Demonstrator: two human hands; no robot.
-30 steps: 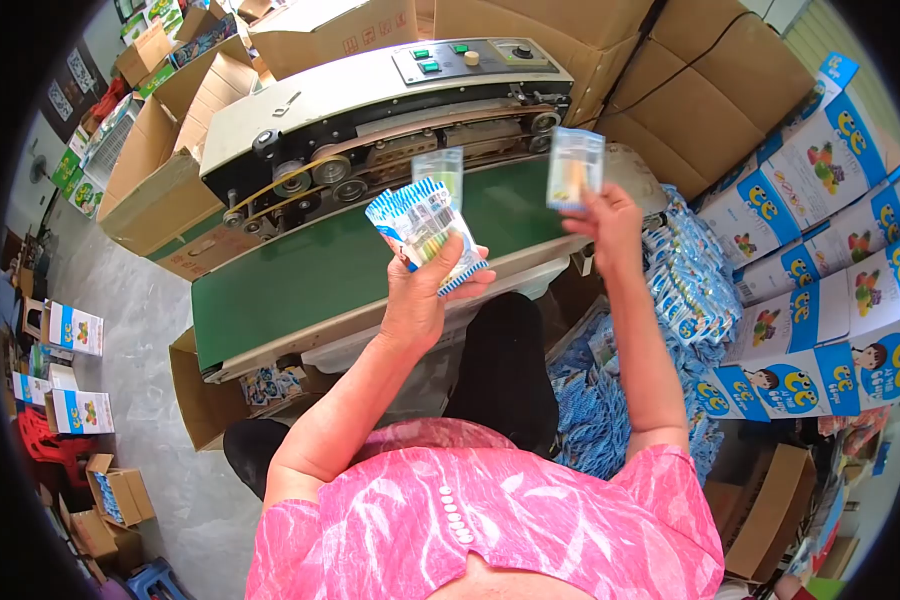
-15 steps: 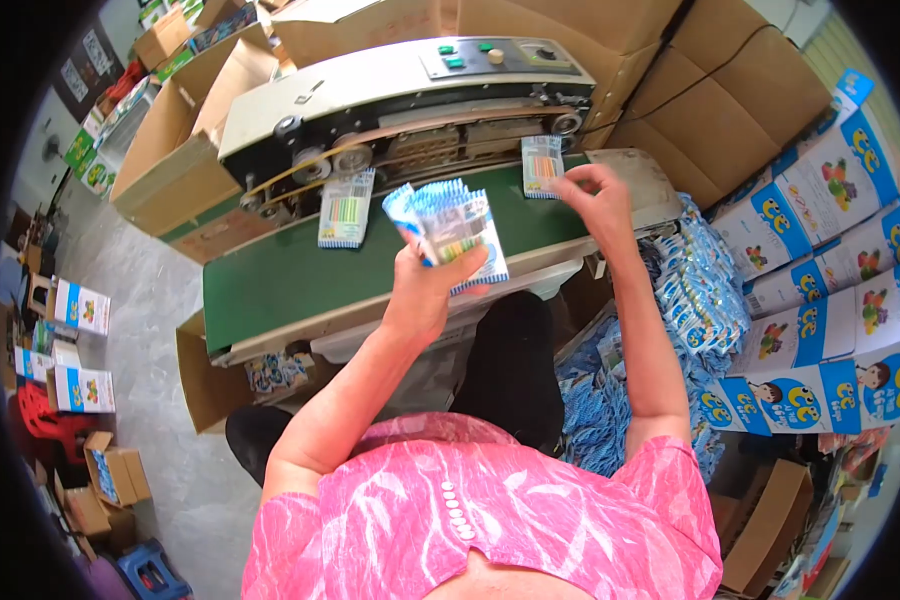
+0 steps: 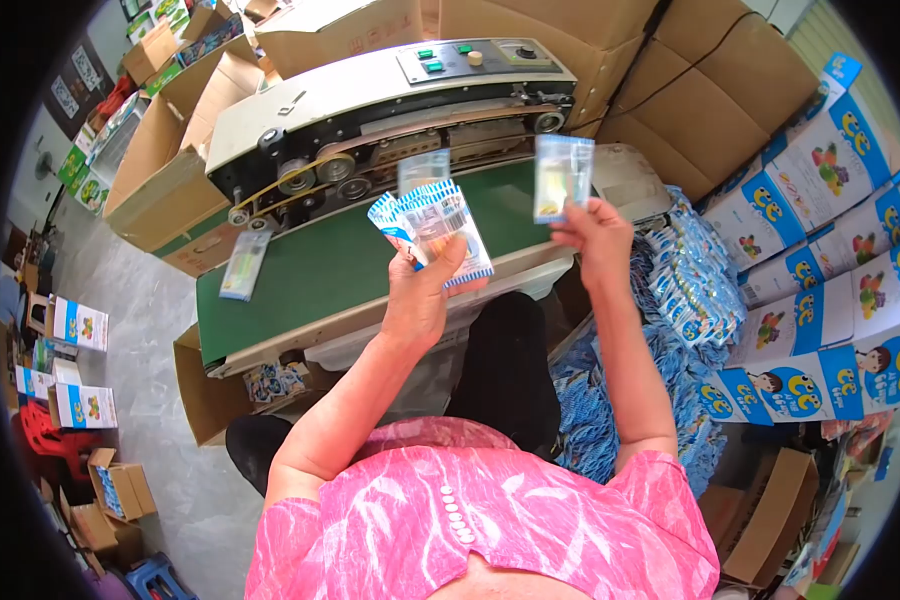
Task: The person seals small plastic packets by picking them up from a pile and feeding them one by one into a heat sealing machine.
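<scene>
My left hand (image 3: 417, 300) is closed around a fanned stack of small clear packets (image 3: 440, 235) with blue-and-white striped edges, held above the front of the green conveyor belt (image 3: 300, 300). In my right hand (image 3: 600, 245), a single packet (image 3: 562, 180) is pinched by its lower end, upright over the right part of the belt. Another packet (image 3: 423, 170) stands at the machine behind the stack, its lower part hidden. Farther left, one more packet (image 3: 243, 265) leans at the belt's back edge. A band sealing machine (image 3: 390, 95) runs along the belt.
A heap of blue-and-white packets (image 3: 695, 285) lies right of the belt, beside printed cartons (image 3: 780, 260). Cardboard boxes (image 3: 160, 190) stand behind and left of the machine. Under the belt is an open box (image 3: 200, 385) with packets inside. Grey floor (image 3: 185, 400) shows at left.
The packets on the belt have moved left along the machine. My right hand, earlier at a packet on the belt, now holds up another packet. My left hand keeps its stack.
</scene>
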